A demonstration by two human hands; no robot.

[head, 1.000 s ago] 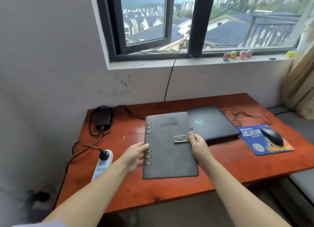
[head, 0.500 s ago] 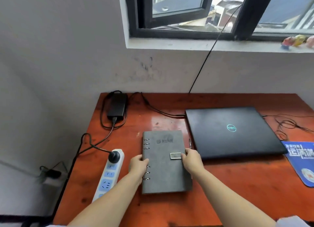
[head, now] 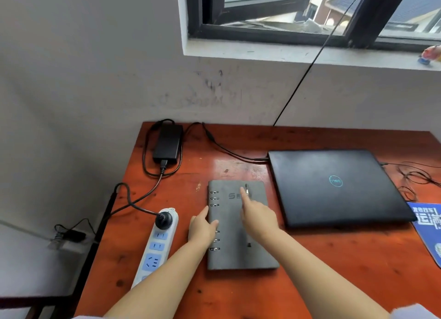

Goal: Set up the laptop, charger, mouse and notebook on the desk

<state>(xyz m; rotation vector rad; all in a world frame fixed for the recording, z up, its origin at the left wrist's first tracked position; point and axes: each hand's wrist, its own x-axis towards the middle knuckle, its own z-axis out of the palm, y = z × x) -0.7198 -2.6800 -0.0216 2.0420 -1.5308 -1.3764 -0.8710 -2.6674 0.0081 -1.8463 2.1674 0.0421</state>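
The grey ring-bound notebook lies closed and flat on the red-brown desk, left of the closed black laptop. My left hand rests against the notebook's ring spine, thumb on the cover. My right hand lies on the cover with its index finger straight, the fingertip beside a small dark pen. The black charger brick sits at the desk's back left corner, its cable running to the laptop. No mouse is in view.
A white power strip with a black plug in it lies along the desk's left edge. A blue mouse pad shows at the right edge, with thin tangled cables behind it. The wall and window sill stand behind the desk.
The notebook has gone down from the air in front of the laptop to the desk left of it. My right hand has moved from its right edge onto the cover.
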